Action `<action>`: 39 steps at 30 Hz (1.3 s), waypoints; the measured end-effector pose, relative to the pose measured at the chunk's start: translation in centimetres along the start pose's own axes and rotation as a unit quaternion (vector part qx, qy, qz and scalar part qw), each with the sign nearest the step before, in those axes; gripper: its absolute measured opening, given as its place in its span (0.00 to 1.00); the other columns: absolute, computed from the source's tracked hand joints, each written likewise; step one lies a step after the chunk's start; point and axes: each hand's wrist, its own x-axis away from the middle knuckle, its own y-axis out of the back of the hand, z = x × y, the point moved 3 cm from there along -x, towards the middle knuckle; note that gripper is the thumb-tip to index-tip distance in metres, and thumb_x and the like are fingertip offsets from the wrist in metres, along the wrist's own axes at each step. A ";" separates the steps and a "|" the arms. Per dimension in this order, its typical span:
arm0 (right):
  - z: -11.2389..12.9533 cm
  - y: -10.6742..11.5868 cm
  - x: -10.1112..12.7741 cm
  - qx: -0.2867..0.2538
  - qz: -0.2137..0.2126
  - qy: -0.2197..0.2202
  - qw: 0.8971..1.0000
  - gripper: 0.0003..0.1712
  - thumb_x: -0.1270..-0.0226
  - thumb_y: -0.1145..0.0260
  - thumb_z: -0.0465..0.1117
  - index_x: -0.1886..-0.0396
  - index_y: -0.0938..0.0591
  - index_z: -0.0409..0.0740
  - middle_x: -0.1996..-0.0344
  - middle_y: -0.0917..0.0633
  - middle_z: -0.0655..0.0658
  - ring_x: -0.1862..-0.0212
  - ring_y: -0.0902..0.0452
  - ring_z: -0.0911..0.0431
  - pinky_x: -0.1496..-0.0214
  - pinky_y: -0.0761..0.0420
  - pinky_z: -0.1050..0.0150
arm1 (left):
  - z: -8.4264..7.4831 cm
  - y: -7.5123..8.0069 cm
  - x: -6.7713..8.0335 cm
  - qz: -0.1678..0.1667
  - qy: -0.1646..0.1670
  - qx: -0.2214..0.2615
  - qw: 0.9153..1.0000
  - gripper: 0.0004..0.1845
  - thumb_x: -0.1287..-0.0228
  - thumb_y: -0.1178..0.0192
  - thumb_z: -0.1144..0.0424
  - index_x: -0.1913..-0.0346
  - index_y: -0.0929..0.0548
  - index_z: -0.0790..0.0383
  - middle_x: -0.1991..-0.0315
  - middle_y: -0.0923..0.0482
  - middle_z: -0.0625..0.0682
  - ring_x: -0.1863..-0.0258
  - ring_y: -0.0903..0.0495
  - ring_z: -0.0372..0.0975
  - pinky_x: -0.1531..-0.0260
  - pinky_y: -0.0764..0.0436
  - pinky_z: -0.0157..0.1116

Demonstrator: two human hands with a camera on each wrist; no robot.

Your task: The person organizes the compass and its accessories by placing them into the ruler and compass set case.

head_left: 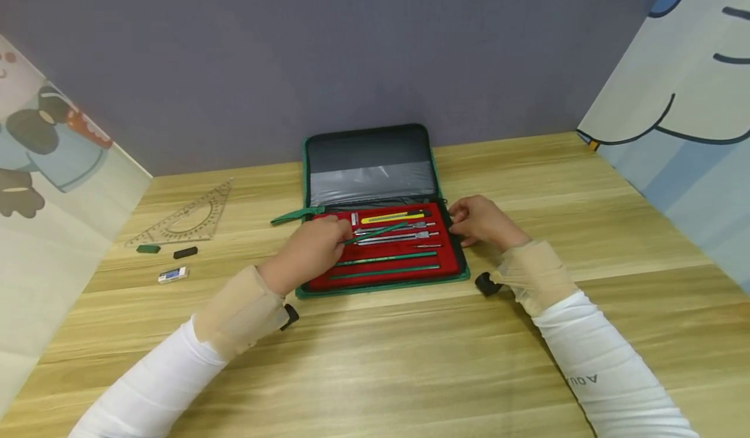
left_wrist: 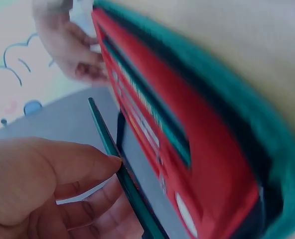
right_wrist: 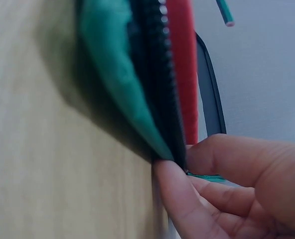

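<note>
An open zip case (head_left: pixel 381 290) with a green outside and a red tray lies on the table. My left hand (head_left: pixel 313 249) is over the tray's left part and pinches a green pencil (left_wrist: pixel 130 191) between thumb and fingers. The pencil slants above the tray, clear of it in the left wrist view. My right hand (head_left: pixel 480 222) pinches the case's right edge beside the zip (right_wrist: pixel 170 64). In the tray lie a yellow utility knife (head_left: pixel 392 218), silver compasses (head_left: pixel 398 237) and two more green pencils (head_left: pixel 387 259).
Left of the case lie a clear set square (head_left: pixel 190 220) with a protractor cutout, a small green block (head_left: pixel 148 248), a black block (head_left: pixel 185 252) and a white-and-blue eraser (head_left: pixel 173 274). A grey wall (head_left: pixel 351 47) stands behind the raised lid (head_left: pixel 369 158).
</note>
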 end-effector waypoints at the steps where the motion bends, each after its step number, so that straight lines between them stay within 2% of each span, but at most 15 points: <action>1: 0.0 0.0 0.0 0.001 0.000 0.002 1.000 0.24 0.40 0.39 0.26 0.44 0.31 0.24 0.62 0.27 0.36 0.74 0.24 0.57 0.71 0.16 0.62 | -0.4 -0.1 0.0 0.004 -0.008 0.002 1.000 0.05 0.42 0.43 0.75 0.64 0.19 0.66 0.69 0.19 0.55 0.67 0.22 0.44 0.65 0.20 0.39; 4: 0.1 0.1 0.1 0.005 -0.002 0.004 1.000 0.24 0.40 0.39 0.26 0.44 0.31 0.24 0.62 0.26 0.36 0.74 0.23 0.57 0.71 0.16 0.62 | -1.4 -0.6 0.1 0.018 -0.021 0.005 1.000 0.06 0.41 0.42 0.75 0.63 0.19 0.65 0.67 0.18 0.55 0.66 0.20 0.45 0.64 0.20 0.39; 9: 0.1 0.1 0.1 0.003 0.002 0.001 1.000 0.25 0.40 0.39 0.26 0.43 0.31 0.23 0.61 0.26 0.36 0.75 0.23 0.57 0.70 0.16 0.62 | -2.5 -1.4 0.1 0.035 -0.023 0.014 0.999 0.09 0.41 0.43 0.75 0.59 0.18 0.65 0.62 0.17 0.55 0.62 0.19 0.45 0.61 0.19 0.39; 12: 0.2 0.1 0.1 0.000 0.002 0.001 1.000 0.25 0.40 0.39 0.26 0.43 0.31 0.23 0.61 0.27 0.36 0.75 0.23 0.57 0.70 0.16 0.62 | -2.9 -1.8 0.2 0.040 -0.024 0.015 0.999 0.09 0.42 0.43 0.75 0.59 0.18 0.65 0.62 0.17 0.55 0.63 0.19 0.45 0.62 0.19 0.39; 20: 0.1 0.0 0.0 -0.002 0.001 0.005 1.000 0.25 0.41 0.39 0.26 0.44 0.31 0.23 0.62 0.26 0.36 0.75 0.23 0.57 0.71 0.16 0.62 | -3.0 -2.7 0.4 0.034 -0.022 0.014 0.999 0.08 0.42 0.43 0.75 0.62 0.18 0.63 0.65 0.18 0.54 0.65 0.20 0.45 0.65 0.19 0.39; 24: 0.0 0.0 -0.1 -0.002 0.000 0.008 1.000 0.24 0.40 0.39 0.27 0.44 0.31 0.23 0.62 0.26 0.36 0.75 0.23 0.57 0.71 0.16 0.62 | -3.1 -2.9 0.2 0.037 -0.023 0.016 0.999 0.08 0.41 0.43 0.75 0.61 0.17 0.64 0.64 0.17 0.54 0.63 0.19 0.44 0.62 0.19 0.39; 29: 0.0 0.0 -0.1 -0.008 0.003 0.005 1.000 0.25 0.40 0.39 0.26 0.43 0.31 0.23 0.62 0.27 0.36 0.75 0.24 0.57 0.71 0.16 0.62 | -3.2 -3.0 0.2 0.041 -0.022 0.021 0.999 0.09 0.41 0.43 0.75 0.59 0.18 0.65 0.62 0.18 0.55 0.62 0.20 0.45 0.60 0.20 0.39; 39: 0.0 0.1 0.0 -0.002 0.002 0.007 1.000 0.24 0.40 0.39 0.26 0.44 0.31 0.23 0.62 0.27 0.36 0.76 0.24 0.58 0.71 0.16 0.62 | -3.2 -2.8 0.2 0.037 -0.018 0.021 0.999 0.11 0.43 0.43 0.76 0.58 0.18 0.65 0.62 0.19 0.56 0.62 0.20 0.46 0.61 0.19 0.40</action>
